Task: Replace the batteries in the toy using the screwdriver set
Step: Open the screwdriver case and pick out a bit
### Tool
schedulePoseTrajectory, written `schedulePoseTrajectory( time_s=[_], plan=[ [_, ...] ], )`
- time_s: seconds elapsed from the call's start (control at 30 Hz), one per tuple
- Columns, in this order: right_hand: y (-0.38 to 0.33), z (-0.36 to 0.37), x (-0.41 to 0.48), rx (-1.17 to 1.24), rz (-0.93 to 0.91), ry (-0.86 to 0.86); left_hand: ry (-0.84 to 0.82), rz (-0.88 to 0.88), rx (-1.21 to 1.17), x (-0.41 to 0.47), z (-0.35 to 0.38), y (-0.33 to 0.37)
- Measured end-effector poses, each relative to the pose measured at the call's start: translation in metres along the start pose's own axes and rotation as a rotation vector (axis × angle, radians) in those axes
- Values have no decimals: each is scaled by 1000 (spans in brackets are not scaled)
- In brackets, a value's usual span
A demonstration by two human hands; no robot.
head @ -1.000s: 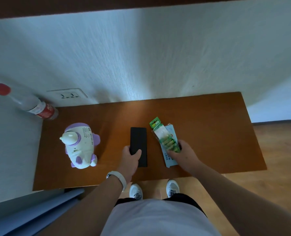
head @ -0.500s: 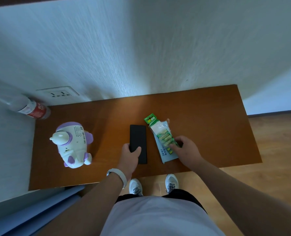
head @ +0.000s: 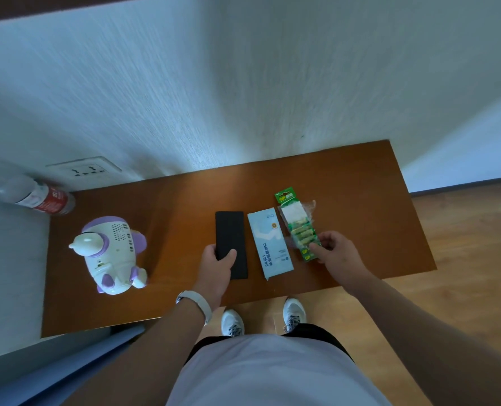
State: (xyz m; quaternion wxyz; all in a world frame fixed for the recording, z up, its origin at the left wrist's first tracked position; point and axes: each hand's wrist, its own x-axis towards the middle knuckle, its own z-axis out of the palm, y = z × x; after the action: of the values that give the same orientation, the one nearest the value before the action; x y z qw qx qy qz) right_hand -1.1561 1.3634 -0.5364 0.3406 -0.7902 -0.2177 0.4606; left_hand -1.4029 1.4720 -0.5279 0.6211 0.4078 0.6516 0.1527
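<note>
Nearest, left hand (head: 218,266) with pale wristband, thumb lying across the near end of the flat matte-black rectangular case (head: 231,244), fingers wrapped round its left edge; clamped on it, case still flat on the glossy orange-brown wooden tabletop (head: 360,200). Long axis of case running near to far, away from the body, so likely best lifted or opened from the near end already in hand. To the right, right hand (head: 335,253) pinching the near end of the crinkly clear-plastic battery pack with green card header (head: 297,227), thumb and fingertips closed on it; yellow-green cylinders lying crosswise inside. Between the two, just beside each and parallel, a pale blue slim cardboard sleeve with printed text (head: 269,244), untouched. Well to the left, apart from both hands, the rounded white-and-purple hard-plastic toy (head: 111,253), smooth shell, speaker holes on top, stubby feet; left hand the nearer one to reach it. Battery door not visible from here. Farthest left corner, by the wall, clear plastic bottle with red label (head: 41,197), lying tilted. Judged stage: laying out supplies, toy not yet opened.
</note>
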Motion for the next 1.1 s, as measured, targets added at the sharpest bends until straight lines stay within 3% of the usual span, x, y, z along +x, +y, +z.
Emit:
schedulePoseTrajectory(
  time_s=[0.27, 0.63, 0.8, 1.1],
  plan=[
    [18, -15, 13, -59, 73, 68, 0, 10, 7, -5, 16, 3],
    [18, -10, 21, -456, 9, 170, 0, 27, -8, -12, 27, 7],
    [13, -16, 20, -451, -6, 154, 1, 65, 2, -16, 25, 14],
    [-41, -21, -14, -201, -157, 79, -4, 139, -74, -35, 22, 44]
  ],
)
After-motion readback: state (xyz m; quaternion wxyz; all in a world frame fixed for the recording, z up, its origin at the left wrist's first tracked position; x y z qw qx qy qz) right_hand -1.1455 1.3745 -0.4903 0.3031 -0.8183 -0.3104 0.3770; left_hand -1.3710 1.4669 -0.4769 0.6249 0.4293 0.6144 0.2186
